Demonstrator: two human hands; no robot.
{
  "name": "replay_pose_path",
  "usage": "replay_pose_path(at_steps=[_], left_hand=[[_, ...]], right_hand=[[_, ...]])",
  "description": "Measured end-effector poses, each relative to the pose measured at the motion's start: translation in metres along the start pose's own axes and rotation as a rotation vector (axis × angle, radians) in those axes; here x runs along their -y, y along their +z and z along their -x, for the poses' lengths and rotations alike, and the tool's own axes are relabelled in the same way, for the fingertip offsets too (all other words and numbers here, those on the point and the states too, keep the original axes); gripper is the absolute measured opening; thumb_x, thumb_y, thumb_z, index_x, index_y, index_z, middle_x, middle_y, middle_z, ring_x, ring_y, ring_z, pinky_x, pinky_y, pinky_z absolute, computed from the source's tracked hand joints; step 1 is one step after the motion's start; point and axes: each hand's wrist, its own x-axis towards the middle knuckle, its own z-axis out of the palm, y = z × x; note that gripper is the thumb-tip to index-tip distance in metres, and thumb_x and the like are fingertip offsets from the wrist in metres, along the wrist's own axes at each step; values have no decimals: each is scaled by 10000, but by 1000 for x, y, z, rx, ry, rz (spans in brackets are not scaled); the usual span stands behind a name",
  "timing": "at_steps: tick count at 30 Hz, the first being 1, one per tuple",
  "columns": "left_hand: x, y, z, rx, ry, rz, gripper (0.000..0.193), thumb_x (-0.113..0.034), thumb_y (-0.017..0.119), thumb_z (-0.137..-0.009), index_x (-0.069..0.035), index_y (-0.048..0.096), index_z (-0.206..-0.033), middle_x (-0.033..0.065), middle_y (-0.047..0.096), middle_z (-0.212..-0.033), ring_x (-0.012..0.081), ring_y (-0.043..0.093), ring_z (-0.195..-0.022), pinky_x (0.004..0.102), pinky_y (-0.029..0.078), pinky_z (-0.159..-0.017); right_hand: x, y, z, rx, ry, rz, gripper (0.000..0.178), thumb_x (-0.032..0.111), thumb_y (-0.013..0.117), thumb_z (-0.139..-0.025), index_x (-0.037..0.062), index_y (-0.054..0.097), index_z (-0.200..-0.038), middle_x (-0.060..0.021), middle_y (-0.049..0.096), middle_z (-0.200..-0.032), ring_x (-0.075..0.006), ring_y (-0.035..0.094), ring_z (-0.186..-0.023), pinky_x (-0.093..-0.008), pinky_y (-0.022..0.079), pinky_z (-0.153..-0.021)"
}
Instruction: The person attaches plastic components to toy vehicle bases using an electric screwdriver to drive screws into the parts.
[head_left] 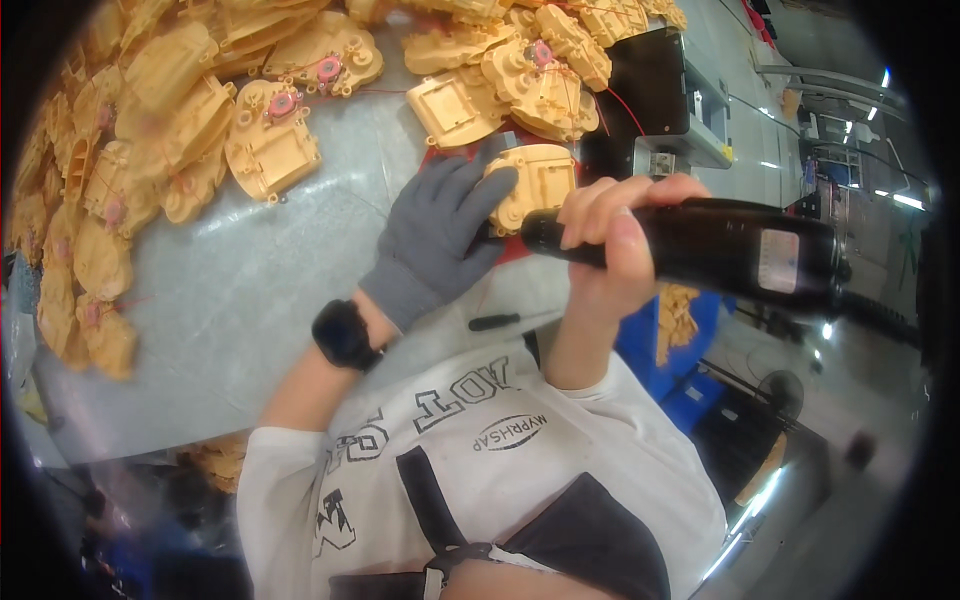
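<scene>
My right hand (pixel 622 228), bare, is wrapped around a black power screwdriver (pixel 725 245). The tool lies nearly level, its front end pointing left at a yellow plastic housing (pixel 541 180). That nose overlaps the housing's lower edge in view, so I cannot tell whether its bit touches. My left hand (pixel 432 225) wears a grey glove and holds the housing's left side, one finger bent over its edge. Beneath the housing, parts of a red surface (pixel 517 247) show. A dark watch (pixel 346 334) is on my left wrist.
Heaps of similar yellow housings (pixel 165 110) cover the left and far table (pixel 250 260), several with pink round parts and red wires. A black-and-grey box (pixel 650 85) stands at the far right. A small black-handled tool (pixel 494 322) lies near my body. A blue bin (pixel 665 350) stands right.
</scene>
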Motion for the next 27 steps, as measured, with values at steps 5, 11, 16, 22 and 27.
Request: replay_pose_path(at_steps=[5, 11, 16, 22, 27], left_hand=[[1, -2, -2, -13, 53, -17, 661, -188, 698, -626, -39, 453, -1221, 183, 519, -1091, 381, 492, -1009, 442, 420, -869], [-9, 0, 6, 22, 5, -77, 639, -243, 699, -663, -58, 451, -1222, 163, 504, -1118, 367, 473, -1043, 438, 396, -908], [-4, 3, -1, 7, 18, -57, 622, -267, 699, -686, -76, 450, -1224, 160, 491, -1120, 367, 462, -1040, 435, 391, -914], [-1, 2, -2, -2, 16, -66, 605, -257, 697, -685, -73, 466, -1213, 158, 502, -1108, 364, 467, -1039, 439, 396, -908], [-3, -2, -3, 20, 30, -85, 614, -273, 680, -711, -16, 442, -1216, 179, 527, -1103, 377, 495, -1042, 447, 400, -909]], right_hand=[[-2, -11, 2, 109, -78, -43, 401, -53, 562, -696, 39, 346, -1022, -80, 496, -594, -183, 508, -475, -323, 470, -485], [70, -111, -38, -361, -223, 36, 285, 68, 490, -729, 106, 471, -1011, -38, 468, -617, -161, 459, -494, -326, 421, -560], [31, -135, -79, -511, -289, 375, 323, -33, 518, -682, 31, 438, -989, -87, 489, -620, -201, 492, -483, -333, 457, -538], [33, -123, -59, -504, -129, 202, 346, -43, 550, -679, 14, 434, -1001, -75, 464, -602, -159, 448, -479, -295, 413, -474], [57, -81, -35, -262, -173, -14, 394, -1, 497, -722, 42, 394, -1101, -73, 449, -631, -168, 454, -510, -322, 411, -504]])
